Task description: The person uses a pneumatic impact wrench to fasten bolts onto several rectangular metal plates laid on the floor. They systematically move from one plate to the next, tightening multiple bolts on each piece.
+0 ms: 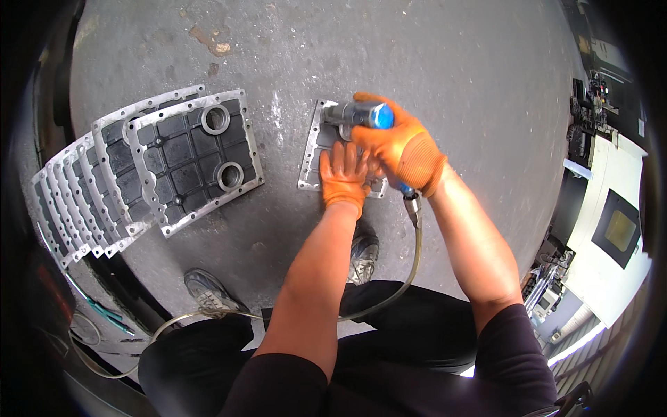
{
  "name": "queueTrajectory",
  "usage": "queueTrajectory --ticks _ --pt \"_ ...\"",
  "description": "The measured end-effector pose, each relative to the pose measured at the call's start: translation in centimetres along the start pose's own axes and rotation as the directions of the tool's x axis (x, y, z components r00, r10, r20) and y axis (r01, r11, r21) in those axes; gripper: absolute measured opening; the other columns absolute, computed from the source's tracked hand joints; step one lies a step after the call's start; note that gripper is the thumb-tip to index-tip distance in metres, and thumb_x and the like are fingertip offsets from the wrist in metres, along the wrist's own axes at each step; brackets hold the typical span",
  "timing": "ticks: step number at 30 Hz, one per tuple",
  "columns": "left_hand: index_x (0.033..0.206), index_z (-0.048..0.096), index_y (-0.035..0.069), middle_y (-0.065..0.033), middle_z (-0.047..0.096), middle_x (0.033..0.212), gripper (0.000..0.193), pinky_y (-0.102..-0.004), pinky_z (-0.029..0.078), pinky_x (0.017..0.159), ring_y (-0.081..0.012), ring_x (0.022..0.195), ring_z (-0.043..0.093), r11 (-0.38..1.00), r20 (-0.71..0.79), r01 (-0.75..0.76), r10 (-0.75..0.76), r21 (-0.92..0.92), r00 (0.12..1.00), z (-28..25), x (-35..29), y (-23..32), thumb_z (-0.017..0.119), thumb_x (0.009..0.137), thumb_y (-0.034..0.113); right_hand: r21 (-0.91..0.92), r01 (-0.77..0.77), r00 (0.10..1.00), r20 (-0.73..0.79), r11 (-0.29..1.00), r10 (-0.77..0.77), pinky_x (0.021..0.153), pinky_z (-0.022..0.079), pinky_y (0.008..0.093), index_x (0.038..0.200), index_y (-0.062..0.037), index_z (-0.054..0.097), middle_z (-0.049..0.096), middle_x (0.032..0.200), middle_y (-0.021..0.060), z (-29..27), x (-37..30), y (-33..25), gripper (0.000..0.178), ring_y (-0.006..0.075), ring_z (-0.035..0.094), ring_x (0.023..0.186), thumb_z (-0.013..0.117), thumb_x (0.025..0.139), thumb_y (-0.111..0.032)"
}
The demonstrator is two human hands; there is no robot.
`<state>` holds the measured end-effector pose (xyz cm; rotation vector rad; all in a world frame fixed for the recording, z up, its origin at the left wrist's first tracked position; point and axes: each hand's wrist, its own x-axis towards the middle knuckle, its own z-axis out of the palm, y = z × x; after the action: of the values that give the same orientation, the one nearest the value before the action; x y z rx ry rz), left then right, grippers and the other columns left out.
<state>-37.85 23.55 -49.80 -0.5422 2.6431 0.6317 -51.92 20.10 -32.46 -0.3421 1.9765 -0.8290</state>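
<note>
The right hand (408, 147) is wrapped around the blue and grey tool (360, 115). The left hand (342, 182) lies with fingers spread on the metal plate (312, 154), which is on the floor (486, 90), right of the other plates (184, 149)

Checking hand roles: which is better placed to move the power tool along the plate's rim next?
Right, likely: the right hand grips the power tool near the far-left corner of the plate, while the left hand rests on it, seemingly steadying it.
</note>
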Motion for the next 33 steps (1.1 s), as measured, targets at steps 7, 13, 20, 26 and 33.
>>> queueTrajectory --ticks 7,13,20,26,33 --pt "0.157 0.042 0.025 -0.0028 0.030 0.164 0.088 -0.0625 0.024 0.128 -0.0332 0.154 0.029 1.000 -0.138 -0.003 0.001 -0.015 0.990 0.1 0.0 -0.3 0.083 0.086 0.057 -0.032 -0.111 0.994 -0.011 0.993 0.111 0.069 0.059 0.0361 0.157 -0.0051 0.059 0.077 0.106 0.0121 -0.5 1.9 -3.0 0.071 0.0198 0.072 0.077 0.076 0.091 -0.027" --pt "0.160 0.042 0.025 -0.0040 0.028 0.169 0.090 -0.0622 0.022 0.129 -0.0338 0.157 0.026 0.999 -0.008 -0.003 0.003 -0.041 1.000 -0.9 0.2 -0.4 0.082 0.087 0.056 -0.078 -0.122 0.992 0.024 0.989 0.124 0.066 0.059 0.0381 0.154 -0.0036 0.061 0.078 0.100 0.0139 -0.4 2.3 -3.0 0.067 0.0207 0.072 0.073 0.074 0.092 -0.028" --pt "0.165 0.043 0.029 -0.0053 0.025 0.177 0.089 -0.0637 0.016 0.132 -0.0341 0.163 0.020 1.000 0.006 -0.006 0.006 -0.008 1.000 -0.7 -0.2 -0.4 0.079 0.090 0.059 -0.165 -0.027 0.996 0.081 0.986 0.041 0.051 0.050 0.0325 0.156 -0.0066 0.059 0.069 0.079 0.0037 -1.2 4.2 -2.6 0.065 0.0125 0.062 0.058 0.077 0.094 -0.020" --pt "0.170 0.040 0.033 -0.0066 0.027 0.178 0.089 -0.0638 0.010 0.134 -0.0346 0.167 0.019 1.000 0.008 0.002 -0.002 0.025 1.000 -1.0 -0.1 0.2 0.074 0.093 0.064 -0.020 0.085 0.994 0.067 0.996 -0.083 0.057 0.055 0.0347 0.148 -0.0065 0.062 0.072 0.088 0.0053 -2.7 2.7 0.3 0.058 0.0159 0.066 0.064 0.077 0.093 -0.018" --pt "0.178 0.027 0.039 -0.0085 0.032 0.178 0.092 -0.0669 0.006 0.135 -0.0386 0.169 0.018 0.998 0.110 -0.002 -0.004 0.059 0.994 -1.5 -0.3 0.0 0.068 0.100 0.065 0.091 -0.222 0.974 -0.033 0.971 0.226 0.053 0.052 0.0363 0.155 -0.0058 0.058 0.072 0.083 0.0109 -4.6 0.3 -0.4 0.069 0.0186 0.066 0.060 0.079 0.092 -0.024"
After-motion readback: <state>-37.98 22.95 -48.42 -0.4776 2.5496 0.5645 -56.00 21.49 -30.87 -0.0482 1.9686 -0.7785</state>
